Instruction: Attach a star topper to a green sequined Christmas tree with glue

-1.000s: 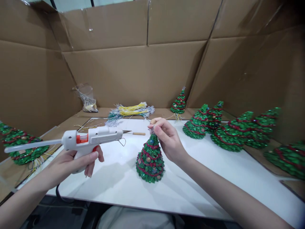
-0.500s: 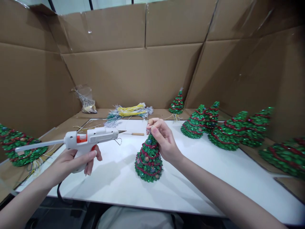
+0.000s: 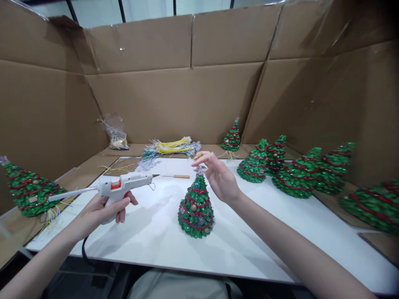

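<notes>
A small green sequin tree (image 3: 196, 208) with red garlands and a small silvery piece at its tip stands on the white board (image 3: 156, 232). My right hand (image 3: 218, 176) hovers just right of its top, fingers spread apart and holding nothing. My left hand (image 3: 104, 207) grips a white glue gun (image 3: 120, 187) with an orange trigger part and a clear glue stick out the back. Its nozzle points right toward the tree, a hand's width short of it.
Several finished green trees (image 3: 299, 172) line the right side, one (image 3: 26, 191) stands at the left and one (image 3: 232, 137) at the back. A bundle of yellow and silver wires (image 3: 170, 146), a plastic bag (image 3: 114, 132) and a wooden-handled awl (image 3: 177, 176) lie behind. Cardboard walls (image 3: 174, 95) surround the board.
My right hand let go of the tree's tip and its fingers spread apart. The glue gun moved slightly right and lower.
</notes>
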A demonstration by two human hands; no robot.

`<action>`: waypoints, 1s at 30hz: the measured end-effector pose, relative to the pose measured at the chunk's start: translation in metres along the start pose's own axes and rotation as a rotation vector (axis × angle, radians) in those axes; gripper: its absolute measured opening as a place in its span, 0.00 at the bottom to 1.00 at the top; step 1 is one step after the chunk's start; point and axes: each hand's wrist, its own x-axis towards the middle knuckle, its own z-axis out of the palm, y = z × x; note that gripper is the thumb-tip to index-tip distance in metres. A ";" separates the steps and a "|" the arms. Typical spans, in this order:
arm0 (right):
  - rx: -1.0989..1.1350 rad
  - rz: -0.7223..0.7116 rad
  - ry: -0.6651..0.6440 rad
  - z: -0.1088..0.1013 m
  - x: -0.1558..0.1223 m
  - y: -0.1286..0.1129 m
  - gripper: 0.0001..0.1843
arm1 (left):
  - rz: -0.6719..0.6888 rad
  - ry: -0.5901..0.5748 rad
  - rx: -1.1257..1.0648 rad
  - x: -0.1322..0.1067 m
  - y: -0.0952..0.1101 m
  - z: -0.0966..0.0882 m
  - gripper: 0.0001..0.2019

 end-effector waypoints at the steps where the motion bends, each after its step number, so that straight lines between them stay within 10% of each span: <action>1: 0.013 0.013 -0.028 0.000 0.003 -0.001 0.21 | 0.000 0.001 0.003 0.002 -0.004 0.001 0.18; 8: 0.039 0.023 -0.234 -0.001 0.009 -0.001 0.16 | -0.002 -0.017 0.015 0.012 -0.022 0.003 0.20; 30: 0.099 -0.074 -0.108 0.008 0.001 0.010 0.16 | 0.050 0.056 0.148 0.029 -0.069 0.010 0.23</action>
